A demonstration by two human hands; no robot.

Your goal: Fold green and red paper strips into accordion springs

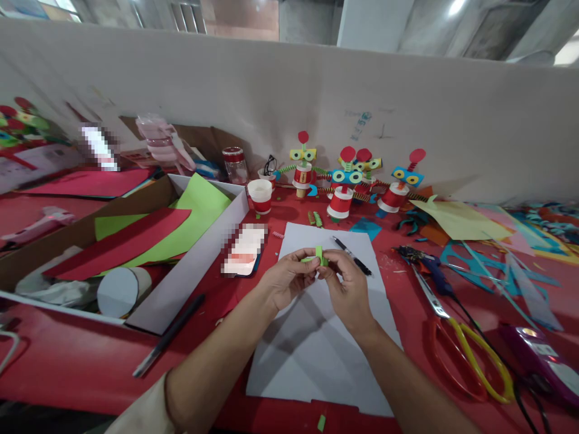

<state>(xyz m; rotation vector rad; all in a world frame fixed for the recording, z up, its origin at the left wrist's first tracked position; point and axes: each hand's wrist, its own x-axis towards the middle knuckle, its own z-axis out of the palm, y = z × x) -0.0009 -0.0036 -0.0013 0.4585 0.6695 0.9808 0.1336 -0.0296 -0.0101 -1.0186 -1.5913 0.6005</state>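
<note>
Both hands meet over a large white sheet on the red table. My left hand pinches one side of a small folded green paper strip. On its other side, my right hand holds the strip between thumb and fingers. One end of the strip stands upright between the fingertips; the rest is partly hidden by them. A black pen lies on the sheet just beyond my right hand. Two folded green pieces rest past the sheet's far edge.
Paper-cup figures stand along the back wall, beside a white-and-red cup. At left are a box of coloured paper and a phone. Scissors, a glue gun and blue paper scraps lie right.
</note>
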